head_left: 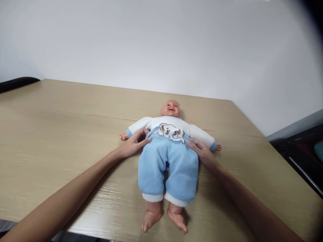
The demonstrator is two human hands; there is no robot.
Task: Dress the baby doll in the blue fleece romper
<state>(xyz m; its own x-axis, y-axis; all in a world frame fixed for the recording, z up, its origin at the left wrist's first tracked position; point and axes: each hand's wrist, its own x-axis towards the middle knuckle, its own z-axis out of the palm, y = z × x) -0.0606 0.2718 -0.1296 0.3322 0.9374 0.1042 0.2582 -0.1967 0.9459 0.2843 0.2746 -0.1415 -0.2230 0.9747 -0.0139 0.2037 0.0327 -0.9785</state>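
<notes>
A baby doll (174, 121) lies on its back on the wooden table (63, 151), feet toward me and arms spread wide. It wears a white top and light blue fleece trousers (168, 158) with white cuffs; an elephant patch (171, 132) sits at the chest. My left hand (137, 141) grips the trousers' upper edge at the doll's side, thumb on the front and fingers partly hidden behind. On the opposite side, my right hand (200, 149) pinches the same edge beside the patch, its thumb on the blue fabric. The doll's bare feet point toward the near table edge.
Behind the table stands a plain pale wall (141, 43). A black curved object (19, 82) shows at the far left edge. Dark items (302, 154) stand beyond the table's right edge. Seams run across the tabletop.
</notes>
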